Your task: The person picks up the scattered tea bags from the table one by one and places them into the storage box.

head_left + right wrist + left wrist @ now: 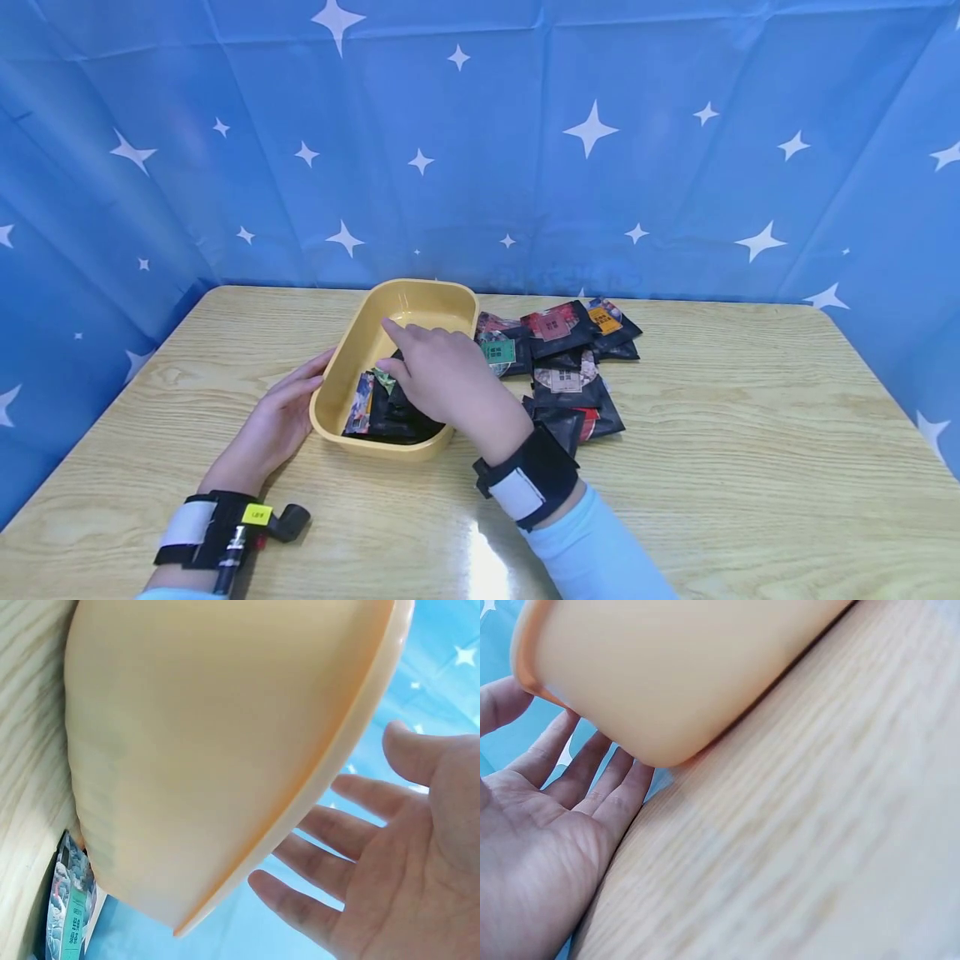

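A table (750, 417) with a pale wood-grain top and rounded far corners shows a bright patch of glare (486, 562) on its nearer part. On it, left of the middle, stands a yellow basin (420, 452), upright. Just right of that, black packets (567, 381), some labelled green, red, orange or pale pink, lie in a loose, overlapping heap

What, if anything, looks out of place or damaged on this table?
Nothing appears spilled or damaged. Only the dark packets right of the yellow bin look untidy: they overlap in a loose heap, turned at different angles.
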`<state>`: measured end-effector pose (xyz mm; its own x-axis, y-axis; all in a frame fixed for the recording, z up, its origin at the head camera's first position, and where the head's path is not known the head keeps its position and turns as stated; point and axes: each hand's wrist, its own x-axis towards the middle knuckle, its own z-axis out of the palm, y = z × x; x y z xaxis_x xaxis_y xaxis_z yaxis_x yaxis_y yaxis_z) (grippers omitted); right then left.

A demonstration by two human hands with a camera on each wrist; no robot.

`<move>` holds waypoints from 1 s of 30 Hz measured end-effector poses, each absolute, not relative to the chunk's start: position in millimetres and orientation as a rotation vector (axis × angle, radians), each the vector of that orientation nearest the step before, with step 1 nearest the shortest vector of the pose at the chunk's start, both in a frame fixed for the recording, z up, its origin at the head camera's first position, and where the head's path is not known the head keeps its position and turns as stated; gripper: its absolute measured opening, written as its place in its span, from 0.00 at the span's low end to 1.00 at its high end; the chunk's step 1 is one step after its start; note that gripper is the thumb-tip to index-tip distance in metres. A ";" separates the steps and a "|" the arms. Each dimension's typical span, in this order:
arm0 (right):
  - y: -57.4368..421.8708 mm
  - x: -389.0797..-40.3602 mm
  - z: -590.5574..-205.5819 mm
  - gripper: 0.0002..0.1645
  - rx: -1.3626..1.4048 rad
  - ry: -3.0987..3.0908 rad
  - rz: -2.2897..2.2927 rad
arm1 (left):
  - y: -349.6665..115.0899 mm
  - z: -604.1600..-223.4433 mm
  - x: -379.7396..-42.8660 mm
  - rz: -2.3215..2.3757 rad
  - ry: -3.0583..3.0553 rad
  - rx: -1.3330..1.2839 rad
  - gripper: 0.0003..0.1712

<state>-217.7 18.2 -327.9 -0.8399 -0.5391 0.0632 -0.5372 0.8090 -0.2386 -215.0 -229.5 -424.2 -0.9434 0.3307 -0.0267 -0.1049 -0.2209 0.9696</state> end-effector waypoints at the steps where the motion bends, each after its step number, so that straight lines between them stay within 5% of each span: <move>1: 17.1 -217.3 -328.3 0.36 -0.886 2.983 -0.385 | -229.9 -424.1 -214.9 2.239 1.758 0.272 0.33; 30: 85.8 -204.4 -313.3 0.31 -0.749 3.096 -0.398 | -229.7 -423.1 -213.5 2.306 1.694 0.276 0.28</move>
